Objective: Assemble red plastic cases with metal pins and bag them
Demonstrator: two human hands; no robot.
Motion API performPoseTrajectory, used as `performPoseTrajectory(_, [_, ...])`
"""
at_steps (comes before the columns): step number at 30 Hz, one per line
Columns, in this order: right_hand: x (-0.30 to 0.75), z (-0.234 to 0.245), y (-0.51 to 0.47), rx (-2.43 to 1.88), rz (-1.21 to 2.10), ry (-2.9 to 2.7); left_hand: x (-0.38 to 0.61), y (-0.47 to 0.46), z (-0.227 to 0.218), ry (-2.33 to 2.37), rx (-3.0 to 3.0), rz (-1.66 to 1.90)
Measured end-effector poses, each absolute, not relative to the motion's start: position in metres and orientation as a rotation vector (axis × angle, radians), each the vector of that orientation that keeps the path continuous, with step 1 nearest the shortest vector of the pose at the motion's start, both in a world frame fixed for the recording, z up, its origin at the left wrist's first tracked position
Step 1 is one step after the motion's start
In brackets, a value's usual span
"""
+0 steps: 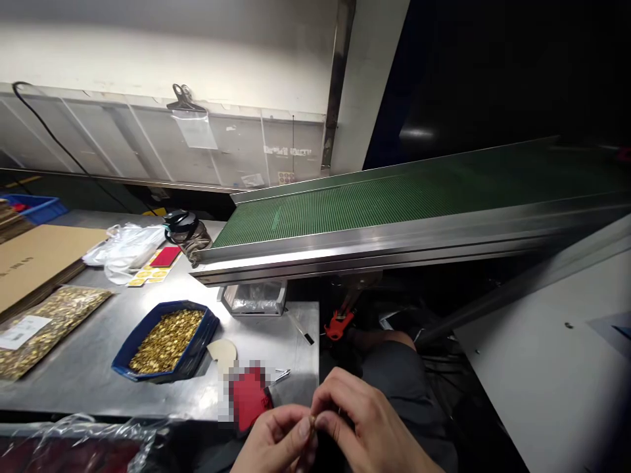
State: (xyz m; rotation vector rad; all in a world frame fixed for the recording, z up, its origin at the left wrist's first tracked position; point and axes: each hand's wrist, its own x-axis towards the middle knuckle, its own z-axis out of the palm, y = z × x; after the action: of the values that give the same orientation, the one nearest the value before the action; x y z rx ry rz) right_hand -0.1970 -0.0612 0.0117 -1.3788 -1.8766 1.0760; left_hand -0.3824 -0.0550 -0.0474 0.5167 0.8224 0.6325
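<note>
At the lower middle of the head view my left hand [280, 439] and my right hand [359, 415] meet, fingertips to fingertips. Both are closed in a pinch on a tiny gold-coloured piece [313, 421]; its shape is mostly hidden by the fingers. Just left of them lies a red item [248, 397], partly blurred out, at the table's front edge. Farther left, a blue tray [121, 363] holds a heap of small gold-coloured metal pieces [167, 341]. A pale disc with a notch [224, 355] lies beside the tray.
A green ribbed conveyor [335, 207] slopes up to the right behind the metal table [290, 374]. Under its low end stands a clear-fronted bin [254, 299]. At the left are a bag of gold pieces [59, 322] and flat cardboard [42, 256]. Plastic-wrapped goods [73, 447] sit in front.
</note>
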Motion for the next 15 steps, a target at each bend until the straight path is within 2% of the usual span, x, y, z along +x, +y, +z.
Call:
performPoseTrajectory(6, [-0.202, 0.004, -0.070, -1.271, 1.202, -1.671, -0.379, -0.059, -0.047, 0.814, 0.440, 0.683])
performPoseTrajectory(15, [-0.202, -0.003, -0.070, -1.350, 1.279, -1.568, -0.368, -0.063, -0.042, 0.900, 0.407, 0.796])
